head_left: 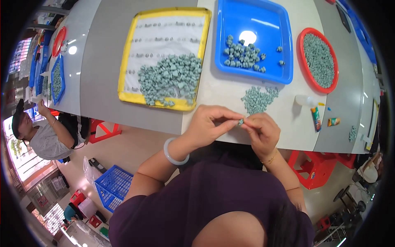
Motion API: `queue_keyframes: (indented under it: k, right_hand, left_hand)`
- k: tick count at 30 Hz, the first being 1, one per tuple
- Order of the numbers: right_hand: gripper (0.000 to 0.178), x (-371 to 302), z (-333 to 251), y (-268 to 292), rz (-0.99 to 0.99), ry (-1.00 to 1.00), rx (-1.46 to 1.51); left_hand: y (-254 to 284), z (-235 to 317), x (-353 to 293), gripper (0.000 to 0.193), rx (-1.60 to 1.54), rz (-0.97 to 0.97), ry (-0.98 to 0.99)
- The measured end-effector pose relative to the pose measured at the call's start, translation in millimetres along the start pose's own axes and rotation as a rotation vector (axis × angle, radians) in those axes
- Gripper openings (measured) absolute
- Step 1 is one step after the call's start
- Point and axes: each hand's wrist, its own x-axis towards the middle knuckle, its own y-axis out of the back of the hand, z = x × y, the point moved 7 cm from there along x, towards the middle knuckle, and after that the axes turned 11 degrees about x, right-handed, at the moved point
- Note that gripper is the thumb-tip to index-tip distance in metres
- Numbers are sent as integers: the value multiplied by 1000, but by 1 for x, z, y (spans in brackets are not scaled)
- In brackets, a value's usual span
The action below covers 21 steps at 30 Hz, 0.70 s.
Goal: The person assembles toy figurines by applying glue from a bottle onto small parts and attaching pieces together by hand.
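Close to the table's front edge, my left hand (209, 124) and my right hand (263, 132) meet fingertip to fingertip. Between them is a small grey-green plastic-looking piece (240, 122), pinched by both thumbs and forefingers; its exact shape is too small to tell. Just beyond the fingers lies a loose pile of tiny grey-green pieces (257, 100). Past that stands a blue tray (263, 76) with a cluster of larger grey-green pieces (242, 54). To the left, a yellow-edged tray (124, 74) lined with white sheet bears a big heap of similar pieces (175, 76).
A red round tray (301, 61) full of tiny pieces stands at the right. Nearer are a white bottle (304, 100) and two small glue tubes, one upright-lying tube (316, 119). Red stools (312, 168) and a blue crate (115, 187) are on the floor. Another person (49, 133) sits at left.
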Motion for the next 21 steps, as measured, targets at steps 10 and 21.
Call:
queue_keyframes:
  k: [10, 21]
  right_hand:
    - [15, 2, 3, 2, 5, -65, 60]
    - [20, -7, 15, 1, 50, -205, 263]
  left_hand:
    - [-2, 7, 3, 16, 1, -43, 51]
    - [34, 71, 71, 11, 936, 395, -327]
